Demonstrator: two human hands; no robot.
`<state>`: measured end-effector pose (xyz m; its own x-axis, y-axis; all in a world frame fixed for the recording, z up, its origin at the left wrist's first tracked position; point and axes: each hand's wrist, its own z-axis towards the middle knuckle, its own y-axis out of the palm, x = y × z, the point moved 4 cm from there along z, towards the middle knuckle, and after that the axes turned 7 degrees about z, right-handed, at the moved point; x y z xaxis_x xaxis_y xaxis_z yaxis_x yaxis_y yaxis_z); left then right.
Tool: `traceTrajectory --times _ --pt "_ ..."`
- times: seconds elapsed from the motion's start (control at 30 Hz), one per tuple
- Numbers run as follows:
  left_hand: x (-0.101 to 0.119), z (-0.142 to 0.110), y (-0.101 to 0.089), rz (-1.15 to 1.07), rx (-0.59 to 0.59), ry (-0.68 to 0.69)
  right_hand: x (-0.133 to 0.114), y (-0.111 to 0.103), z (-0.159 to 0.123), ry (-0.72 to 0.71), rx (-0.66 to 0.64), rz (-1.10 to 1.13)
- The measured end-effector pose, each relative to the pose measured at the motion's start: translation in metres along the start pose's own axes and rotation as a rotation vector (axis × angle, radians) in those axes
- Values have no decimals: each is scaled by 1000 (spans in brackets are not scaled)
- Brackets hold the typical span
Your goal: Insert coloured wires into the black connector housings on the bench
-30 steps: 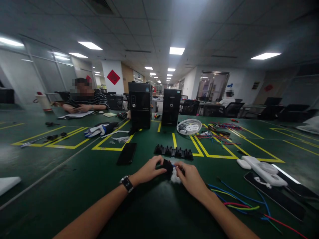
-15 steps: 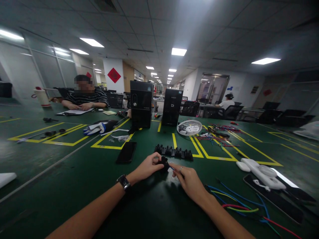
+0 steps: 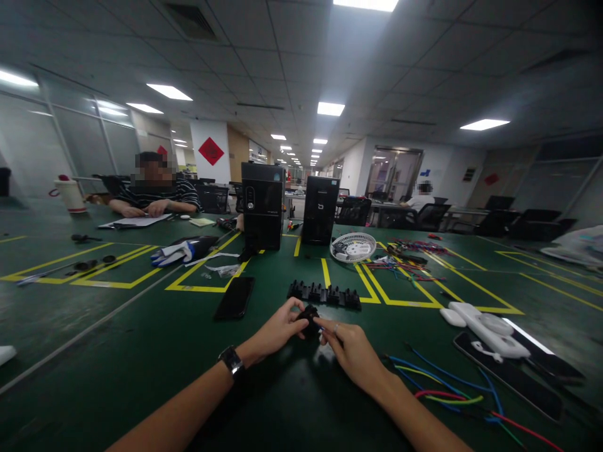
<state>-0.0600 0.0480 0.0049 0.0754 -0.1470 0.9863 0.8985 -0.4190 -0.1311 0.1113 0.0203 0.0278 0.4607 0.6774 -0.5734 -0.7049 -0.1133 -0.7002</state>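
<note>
Over the near middle of the green table, my left hand grips a small black plastic part between thumb and fingers. On the right side of that part, my right hand has its thumb and fingers drawn together, the index finger reaching onto the part. A bit of blue shows at those fingertips, too small to name. Just beyond both hands lies a black strip with several raised blocks. Loose blue, yellow-green and red wires spread beside my right forearm.
A dark phone lies left of the strip. Two black computer towers stand further back, with a white basket and heaped wires nearby. White devices lie at right. A person in a striped top sits across the table.
My right fingers have closed in on the black part, the index fingertip now further onto it. The whole view has shifted slightly; the strip and phone stay put on the table.
</note>
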Motion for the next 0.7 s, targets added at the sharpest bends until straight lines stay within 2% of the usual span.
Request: traceTrajectory --times 0.17,0.43,0.57,0.7 --pt "5 -1 7 -80 40 -18 0 3 -1 -28 8 -69" --pt "-2 2 6 -75 286 -84 -13 7 -5 -42 -8 -189" --pt "-7 5 5 -64 282 -114 -15 4 -5 -48 22 -201" --pt "-1 2 9 -37 283 -150 -12 6 -4 -34 35 -189"
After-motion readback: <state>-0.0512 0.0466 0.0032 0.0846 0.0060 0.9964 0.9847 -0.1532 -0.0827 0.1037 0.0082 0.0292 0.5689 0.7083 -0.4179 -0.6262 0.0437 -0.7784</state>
